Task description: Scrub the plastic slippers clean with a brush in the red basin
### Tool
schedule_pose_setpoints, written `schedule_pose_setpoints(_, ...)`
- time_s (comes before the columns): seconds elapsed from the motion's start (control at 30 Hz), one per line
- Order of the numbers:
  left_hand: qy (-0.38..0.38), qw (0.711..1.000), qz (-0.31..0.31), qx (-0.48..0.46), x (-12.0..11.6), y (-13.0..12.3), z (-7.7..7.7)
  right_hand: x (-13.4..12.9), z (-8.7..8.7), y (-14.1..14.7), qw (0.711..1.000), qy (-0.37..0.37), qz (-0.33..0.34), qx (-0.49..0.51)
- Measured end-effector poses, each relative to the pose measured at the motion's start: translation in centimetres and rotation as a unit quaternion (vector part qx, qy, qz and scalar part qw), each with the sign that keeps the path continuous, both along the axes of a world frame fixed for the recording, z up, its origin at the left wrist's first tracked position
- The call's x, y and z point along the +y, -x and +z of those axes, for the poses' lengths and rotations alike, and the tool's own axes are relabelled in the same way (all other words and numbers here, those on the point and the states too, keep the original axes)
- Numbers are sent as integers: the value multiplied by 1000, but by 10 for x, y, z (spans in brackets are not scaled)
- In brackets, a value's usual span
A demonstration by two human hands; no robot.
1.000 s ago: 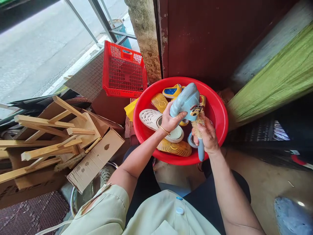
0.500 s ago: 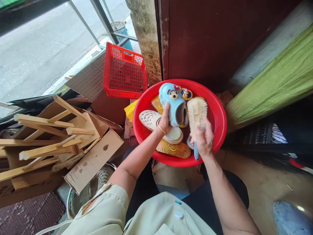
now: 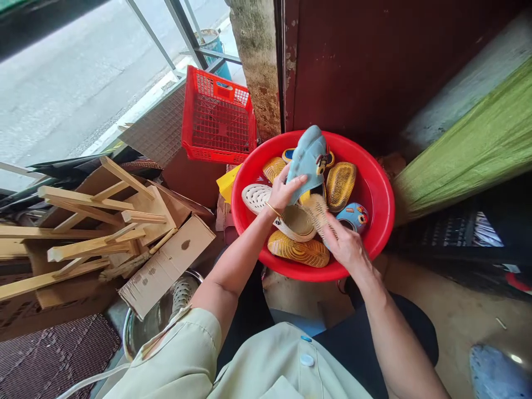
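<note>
Head view: your left hand [image 3: 285, 191] grips the blue clog [image 3: 308, 158], now turned sideways. Your right hand [image 3: 346, 243] clutches the brush [image 3: 315, 211], now lower, apparently within scrubbing reach.

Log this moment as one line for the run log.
left hand: holding blue shoe | right hand: holding brush | below: red tub containing shoes

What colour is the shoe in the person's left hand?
Light blue, best seen in the head view: the shoe in the left hand.
</note>
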State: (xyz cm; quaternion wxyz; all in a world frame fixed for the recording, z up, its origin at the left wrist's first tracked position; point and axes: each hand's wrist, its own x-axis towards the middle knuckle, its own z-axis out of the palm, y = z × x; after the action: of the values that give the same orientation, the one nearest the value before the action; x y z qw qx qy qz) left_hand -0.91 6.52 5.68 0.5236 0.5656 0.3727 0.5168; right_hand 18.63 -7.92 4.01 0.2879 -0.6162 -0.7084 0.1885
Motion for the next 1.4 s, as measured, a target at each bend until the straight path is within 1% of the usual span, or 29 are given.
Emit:
schedule_pose_setpoints(0.07, -69, 996, 33, 45, 2, 4, 3, -4, -2, -13, 999, -1, -31, -23)
schedule_pose_setpoints(0.13, -116, 990, 45, 71, 1, 3, 4, -6, -2, -22, 997, 5, -57, -42)
schedule_pose_setpoints(0.17, -122, 989, 44, 68, 0, 1, 3, -6, -1, -24, 996, 9, -68, -49)
schedule_pose_setpoints(0.2, -112, 991, 43, 54, -1, -2, 2, -5, 0, -26, 996, 11, -77, -53)
schedule_pose_setpoints(0.27, -48, 998, 45, 2, -4, -10, -1, -2, 2, -26, 994, 7, -95, -50)
schedule_pose_setpoints(0.33, 56, 996, 34, -66, -9, -19, -4, 1, 5, -24, 991, -21, -126, -29)
schedule_pose_setpoints(0.4, 156, 980, -20, -124, -15, -26, -6, 5, 7, -22, 985, -59, -163, 13)
schedule_pose_setpoints(0.47, 238, 953, -102, -156, -20, -29, -9, 7, 10, -20, 976, -85, -190, 64)
schedule_pose_setpoints(0.53, 290, 932, -154, -155, -23, -31, -12, 6, 12, -18, 968, -92, -206, 114)
schedule_pose_setpoints(0.57, 300, 929, -161, -143, -25, -31, -14, 6, 12, -16, 963, -93, -214, 135)
schedule_pose_setpoints(0.6, 295, 934, -157, -126, -26, -32, -15, 5, 13, -14, 958, -95, -221, 153)
schedule_pose_setpoints(0.63, 272, 945, -147, -105, -27, -33, -16, 4, 13, -13, 956, -98, -225, 163)
schedule_pose_setpoints(0.7, 194, 970, -132, -63, -31, -34, -17, 6, 13, -11, 960, -105, -214, 150)
schedule_pose_setpoints(0.77, 114, 983, -143, -31, -36, -34, -17, 10, 13, -12, 967, -112, -198, 115)
schedule_pose_setpoints(0.8, 88, 983, -159, -20, -39, -35, -18, 14, 13, -14, 969, -112, -195, 103)
schedule_pose_setpoints(0.87, 63, 980, -191, -1, -45, -35, -19, 21, 12, -21, 967, -103, -207, 108)
schedule_pose_setpoints(0.9, 58, 978, -199, 9, -48, -35, -20, 24, 11, -26, 964, -96, -217, 119)
schedule_pose_setpoints(0.97, 43, 980, -191, 36, -51, -35, -21, 26, 11, -35, 960, -83, -230, 138)
schedule_pose_setpoints(1.1, -28, 986, -126, 104, -50, -34, -22, 21, 13, -43, 954, -79, -251, 144)
schedule_pose_setpoints(1.2, -90, 987, -65, 113, -48, -30, -22, 17, 14, -40, 956, -80, -254, 123)
schedule_pose_setpoints(1.33, -163, 979, 12, 123, -42, -21, -19, 18, 14, -35, 964, -61, -230, 119)
schedule_pose_setpoints(1.4, -193, 971, 39, 136, -38, -18, -17, 18, 14, -33, 966, -56, -228, 110)
